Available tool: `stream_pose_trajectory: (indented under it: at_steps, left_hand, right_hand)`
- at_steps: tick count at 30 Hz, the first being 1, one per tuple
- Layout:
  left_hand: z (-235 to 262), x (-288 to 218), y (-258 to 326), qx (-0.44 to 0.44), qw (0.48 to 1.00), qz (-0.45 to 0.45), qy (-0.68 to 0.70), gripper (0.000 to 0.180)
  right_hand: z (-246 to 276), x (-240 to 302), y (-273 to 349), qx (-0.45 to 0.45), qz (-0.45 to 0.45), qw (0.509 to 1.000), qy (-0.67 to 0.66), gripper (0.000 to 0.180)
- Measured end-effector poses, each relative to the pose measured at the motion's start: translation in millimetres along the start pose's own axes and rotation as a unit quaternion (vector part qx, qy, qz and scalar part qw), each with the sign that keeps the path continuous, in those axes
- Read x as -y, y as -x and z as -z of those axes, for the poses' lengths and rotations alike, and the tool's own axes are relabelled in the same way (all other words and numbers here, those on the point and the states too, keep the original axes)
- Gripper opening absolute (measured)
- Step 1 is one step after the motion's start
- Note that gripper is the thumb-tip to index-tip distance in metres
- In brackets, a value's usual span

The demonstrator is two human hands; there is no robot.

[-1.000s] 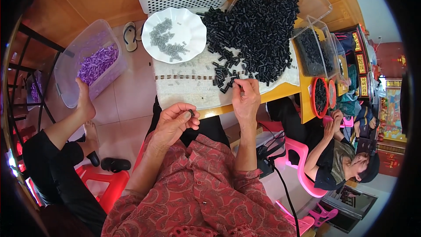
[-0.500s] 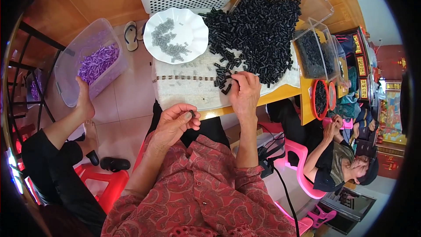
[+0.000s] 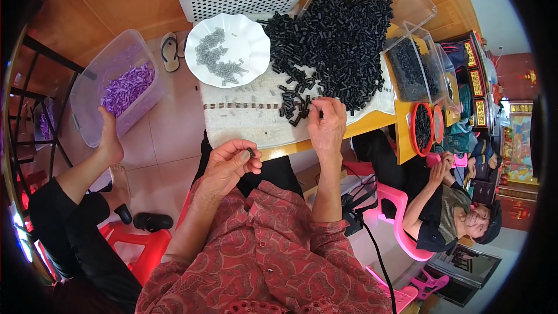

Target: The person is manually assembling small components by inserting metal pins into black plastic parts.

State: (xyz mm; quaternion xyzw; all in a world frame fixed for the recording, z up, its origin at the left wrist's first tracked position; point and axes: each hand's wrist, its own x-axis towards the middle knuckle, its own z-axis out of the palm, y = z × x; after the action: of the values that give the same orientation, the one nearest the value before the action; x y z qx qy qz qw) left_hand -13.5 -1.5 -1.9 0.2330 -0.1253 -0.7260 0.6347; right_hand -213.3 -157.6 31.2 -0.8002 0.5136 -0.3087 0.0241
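Observation:
My left hand (image 3: 228, 161) is closed, thumb against fingertips, around a small black piece (image 3: 251, 152) just in front of the table edge. At the near edge of a big heap of short black tubular pieces (image 3: 331, 46), my right hand (image 3: 328, 127) reaches down with its fingertips pinched together. Whatever lies between those fingertips is hidden. Loose black pieces (image 3: 295, 107) are scattered beside it on a white cloth (image 3: 232, 125). Left of the heap, a white scalloped plate (image 3: 250, 40) holds small clear pieces (image 3: 215, 52).
Behind the plate stands a white perforated basket (image 3: 244, 4) of black pieces. Clear plastic boxes (image 3: 415, 61) and a red basket (image 3: 422, 131) sit at the right. A tub (image 3: 87, 104) of purple pieces is on the floor at left. Two other people sit nearby, left and right.
The whole view has shifted slightly. My right hand's fingers have drawn closer together at the heap's edge, and loose black pieces there lie differently. My left hand keeps its pinch.

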Motion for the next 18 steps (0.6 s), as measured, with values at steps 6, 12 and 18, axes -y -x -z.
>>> stream_pose_trajectory:
  at_steps: [6,12,18]
  left_hand:
    - [2.8,-0.1,-1.5,0.012,1.000,0.000,0.010,0.022]
    - [3.6,-0.8,-0.4,0.013,1.000,-0.001,0.018,0.021]
    - [3.8,2.7,-0.7,0.013,0.999,-0.001,0.036,0.020]
  right_hand:
    - [-2.7,8.1,-9.2,0.010,-0.003,1.000,0.005,0.010]
    - [-12.4,16.1,-22.3,0.067,-0.030,0.997,0.039,0.007]
    - [-14.9,5.5,-23.1,0.043,0.024,0.998,0.047,0.006]
